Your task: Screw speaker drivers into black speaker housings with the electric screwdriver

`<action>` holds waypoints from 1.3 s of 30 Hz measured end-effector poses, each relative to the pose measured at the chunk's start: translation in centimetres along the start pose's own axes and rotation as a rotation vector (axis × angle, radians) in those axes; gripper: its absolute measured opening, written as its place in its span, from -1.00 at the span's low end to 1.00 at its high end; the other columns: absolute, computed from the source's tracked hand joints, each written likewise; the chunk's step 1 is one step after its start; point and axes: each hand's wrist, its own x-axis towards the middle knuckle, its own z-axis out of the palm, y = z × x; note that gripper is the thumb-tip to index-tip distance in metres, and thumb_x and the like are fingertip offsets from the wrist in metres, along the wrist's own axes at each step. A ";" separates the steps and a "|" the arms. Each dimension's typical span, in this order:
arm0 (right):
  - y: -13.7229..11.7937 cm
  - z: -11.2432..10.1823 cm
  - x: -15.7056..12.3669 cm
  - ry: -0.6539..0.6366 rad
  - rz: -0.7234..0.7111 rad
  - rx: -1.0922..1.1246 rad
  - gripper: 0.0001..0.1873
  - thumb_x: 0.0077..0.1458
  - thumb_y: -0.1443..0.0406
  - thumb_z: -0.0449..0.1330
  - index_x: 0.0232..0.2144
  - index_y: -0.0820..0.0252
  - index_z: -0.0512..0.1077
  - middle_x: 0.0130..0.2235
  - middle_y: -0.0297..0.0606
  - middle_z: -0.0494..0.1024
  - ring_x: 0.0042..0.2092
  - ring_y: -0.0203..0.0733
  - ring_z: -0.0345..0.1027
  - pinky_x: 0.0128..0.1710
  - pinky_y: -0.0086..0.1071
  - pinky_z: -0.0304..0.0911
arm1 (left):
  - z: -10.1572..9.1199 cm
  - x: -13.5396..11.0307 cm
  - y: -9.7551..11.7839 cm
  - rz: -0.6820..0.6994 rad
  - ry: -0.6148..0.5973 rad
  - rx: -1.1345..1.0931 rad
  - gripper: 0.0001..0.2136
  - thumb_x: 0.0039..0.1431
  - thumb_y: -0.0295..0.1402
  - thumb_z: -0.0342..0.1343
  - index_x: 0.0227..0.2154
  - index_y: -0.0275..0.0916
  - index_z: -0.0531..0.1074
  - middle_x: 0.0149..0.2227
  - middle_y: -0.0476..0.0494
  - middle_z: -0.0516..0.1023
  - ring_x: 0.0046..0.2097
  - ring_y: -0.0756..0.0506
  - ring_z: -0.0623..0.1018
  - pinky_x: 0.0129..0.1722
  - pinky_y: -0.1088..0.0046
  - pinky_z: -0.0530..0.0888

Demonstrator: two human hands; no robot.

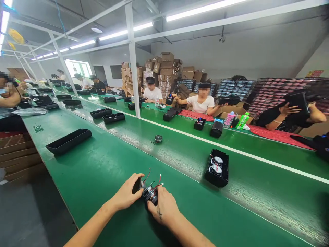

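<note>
Now, room: belt (108, 171) bare around hands; edge near left.
Speakers (149, 192): black, round, red wires.
Left hand (127, 195): grasping speakers.
Right hand (164, 207): grasping speakers.

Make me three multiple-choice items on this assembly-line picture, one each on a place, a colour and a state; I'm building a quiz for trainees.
1. Where does the black housing with two speaker units lie?
A. On the green belt, to the right of the hands
B. On a cardboard box
C. In a co-worker's lap

2. What colour is the belt?
A. Blue
B. Green
C. Grey

3. What are the left hand and right hand doing?
A. Resting flat and empty
B. Together holding small speaker parts with wires
C. Lifting a long black tray

Answers: 1 A, it sits on the belt right of both hands; 2 B, the surface is plainly green; 3 B, both hands close around the wired parts.
</note>
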 end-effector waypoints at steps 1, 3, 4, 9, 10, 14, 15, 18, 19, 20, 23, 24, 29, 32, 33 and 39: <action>-0.1 -0.1 -0.1 0.006 0.000 -0.015 -0.52 0.40 0.10 0.33 0.22 0.22 0.46 0.14 -0.08 0.58 0.08 0.02 0.55 0.14 0.04 0.51 | 0.2 -0.2 0.4 -0.013 0.075 0.002 -0.57 0.23 -0.21 0.28 0.14 -0.19 0.53 0.06 -0.24 0.56 0.11 -0.27 0.53 0.23 0.00 0.48; -0.4 -0.4 -0.4 0.016 -0.008 -0.055 -0.52 0.40 0.10 0.33 0.22 0.21 0.46 0.15 -0.07 0.57 0.10 0.02 0.54 0.15 0.04 0.50 | 0.5 -1.0 1.2 -0.054 0.228 -0.020 -0.60 0.13 -0.23 0.32 0.04 -0.15 0.59 0.04 -0.25 0.53 0.15 -0.33 0.45 0.25 -0.04 0.43; -0.6 -0.5 -0.5 0.019 -0.013 -0.079 -0.52 0.39 0.10 0.33 0.22 0.21 0.46 0.15 -0.07 0.57 0.10 0.03 0.53 0.16 0.05 0.49 | 0.6 -1.5 1.7 -0.084 0.298 -0.047 -0.61 0.09 -0.23 0.34 0.01 -0.14 0.61 0.03 -0.26 0.53 0.16 -0.36 0.42 0.26 -0.06 0.41; -0.9 -1.0 -0.6 0.004 -0.050 -0.172 -0.55 0.37 0.07 0.34 0.15 0.22 0.50 0.10 -0.09 0.59 0.12 0.07 0.51 0.24 0.15 0.41 | 2.1 -5.1 4.6 -0.266 0.472 -0.371 -0.52 0.22 0.00 0.27 0.09 -0.18 0.61 -0.06 -0.24 0.61 0.01 -0.30 0.55 0.05 0.15 0.52; -0.7 -0.9 -0.5 -0.001 -0.062 -0.171 -0.56 0.37 0.07 0.34 0.13 0.22 0.51 0.09 -0.09 0.59 0.13 0.07 0.51 0.25 0.16 0.40 | 2.8 -5.6 5.3 -0.297 0.468 -0.468 -0.47 0.29 0.07 0.20 0.13 -0.21 0.59 -0.07 -0.25 0.64 -0.07 -0.27 0.59 -0.07 0.21 0.56; 0.9 -0.7 -0.5 -0.036 -0.112 -0.090 -0.57 0.41 0.07 0.31 0.14 0.22 0.51 0.10 -0.09 0.59 0.10 0.04 0.53 0.20 0.10 0.45 | 5.6 -5.3 7.5 -0.375 0.429 -0.834 -0.26 0.24 0.23 0.18 0.19 -0.33 0.56 -0.11 -0.34 0.70 -0.22 -0.24 0.66 -0.28 0.26 0.61; 1.5 -0.8 -0.5 -0.053 -0.126 -0.054 -0.58 0.41 0.07 0.30 0.14 0.22 0.50 0.08 -0.10 0.60 0.08 0.02 0.54 0.17 0.07 0.48 | 6.1 -4.8 7.8 -0.387 0.423 -0.901 -0.25 0.19 0.23 0.24 0.18 -0.34 0.57 -0.09 -0.35 0.71 -0.16 -0.27 0.68 -0.25 0.24 0.63; 3.2 -1.3 -0.1 -0.117 -0.177 0.050 -0.60 0.40 0.08 0.33 0.11 0.22 0.51 0.06 -0.12 0.60 0.05 -0.01 0.54 0.12 0.02 0.51 | 7.0 -3.7 8.4 -0.424 0.405 -1.035 -0.27 0.10 0.17 0.36 0.16 -0.31 0.58 -0.04 -0.38 0.73 0.00 -0.35 0.71 -0.19 0.23 0.67; 3.8 -1.6 0.0 -0.141 -0.192 0.079 -0.61 0.38 0.09 0.35 0.09 0.22 0.52 0.06 -0.12 0.60 0.06 -0.01 0.54 0.12 0.02 0.51 | 7.1 -3.5 8.4 -0.435 0.396 -1.064 -0.29 0.11 0.15 0.38 0.16 -0.31 0.58 -0.03 -0.37 0.73 0.02 -0.35 0.71 -0.18 0.24 0.68; 4.3 -1.9 0.2 -0.168 -0.206 0.109 -0.61 0.37 0.10 0.36 0.08 0.23 0.53 0.05 -0.13 0.60 0.05 -0.01 0.54 0.12 0.02 0.51 | 7.1 -3.4 8.4 -0.444 0.386 -1.090 -0.31 0.12 0.11 0.39 0.15 -0.31 0.58 -0.03 -0.36 0.73 0.02 -0.34 0.72 -0.17 0.25 0.68; 6.4 -3.4 0.4 -0.245 -0.233 0.219 -0.64 0.36 0.11 0.37 0.05 0.23 0.54 0.00 -0.16 0.61 -0.02 -0.05 0.55 0.04 -0.05 0.54 | 7.1 -3.3 8.4 -0.481 0.365 -1.150 -0.41 0.18 -0.01 0.38 0.14 -0.32 0.55 -0.07 -0.34 0.75 0.01 -0.31 0.74 -0.11 0.26 0.70; 7.2 -4.0 0.2 -0.255 -0.237 0.263 -0.65 0.37 0.12 0.37 0.04 0.23 0.54 -0.02 -0.18 0.61 -0.04 -0.07 0.55 0.02 -0.07 0.55 | 7.0 -3.3 8.5 -0.500 0.358 -1.166 -0.45 0.21 -0.06 0.36 0.14 -0.31 0.53 -0.09 -0.34 0.76 -0.01 -0.30 0.75 -0.11 0.24 0.70; 12.8 -8.1 -3.2 -0.155 -0.211 0.543 -0.64 0.34 0.15 0.38 0.06 0.22 0.50 -0.02 -0.18 0.58 -0.04 -0.07 0.53 0.02 -0.08 0.54 | 6.8 -4.0 9.4 -0.585 0.291 -1.250 -0.72 0.36 -0.29 0.24 0.04 -0.29 0.50 -0.01 -0.44 0.74 -0.02 -0.34 0.77 -0.17 0.15 0.74; 16.0 -10.5 -7.4 -0.093 -0.172 0.736 -0.52 0.28 0.06 0.40 0.08 0.20 0.44 -0.09 -0.19 0.56 -0.11 -0.10 0.50 -0.18 -0.22 0.54 | 6.1 -4.4 10.1 -0.615 0.249 -1.308 -0.81 0.40 -0.38 0.17 0.00 -0.32 0.52 0.15 -0.51 0.68 0.12 -0.39 0.73 -0.10 0.10 0.76; 16.8 -11.0 -9.1 -0.068 -0.152 0.791 -0.46 0.25 0.00 0.41 0.09 0.19 0.44 -0.10 -0.19 0.55 -0.14 -0.12 0.47 -0.23 -0.26 0.53 | 5.7 -4.5 10.3 -0.633 0.237 -1.326 -0.80 0.42 -0.40 0.15 0.01 -0.33 0.53 0.19 -0.52 0.65 0.14 -0.41 0.72 -0.09 0.08 0.76; 19.2 -10.1 -18.7 0.024 0.016 1.053 -0.29 0.20 -0.17 0.38 0.18 0.13 0.43 -0.04 -0.14 0.55 -0.13 -0.11 0.51 -0.04 -0.10 0.62 | 3.5 -4.6 11.5 -0.869 0.185 -1.394 -0.64 0.50 -0.40 -0.07 0.21 -0.38 0.45 0.11 -0.54 0.67 -0.01 -0.37 0.78 -0.17 -0.04 0.78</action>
